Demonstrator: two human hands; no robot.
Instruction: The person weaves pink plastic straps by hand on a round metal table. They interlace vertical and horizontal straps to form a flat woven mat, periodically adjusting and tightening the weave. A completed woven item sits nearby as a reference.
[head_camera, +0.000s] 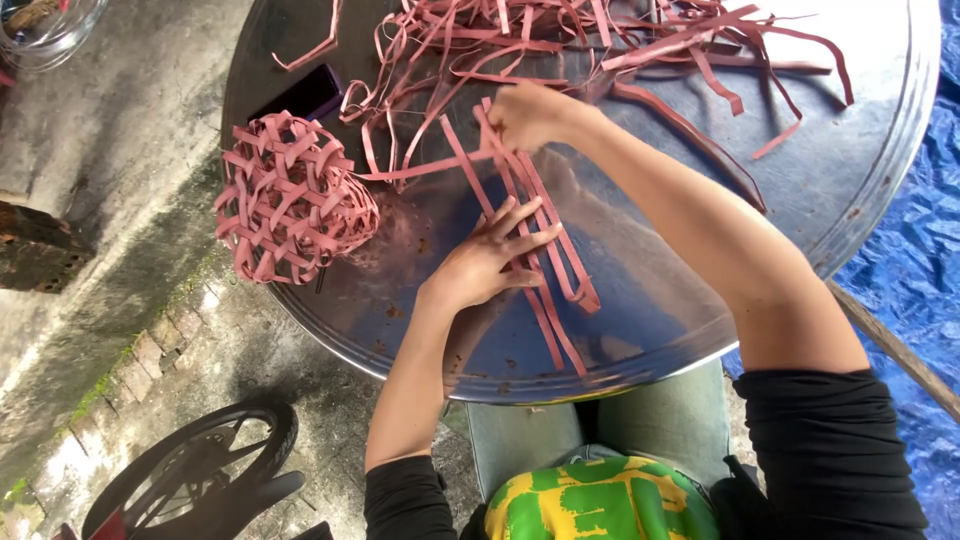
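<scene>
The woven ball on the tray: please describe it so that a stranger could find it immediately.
Start at the round metal tray. At its left edge, left of the left hand, lies the woven ball. It is the same pink as the loose strips, but it alone is plaited into an open lattice shape.

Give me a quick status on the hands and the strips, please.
Left hand flat, pressing pink strips onto round metal tray. Right hand pinching the strips' far ends. Woven ball left of them, loose strips beyond.
</scene>
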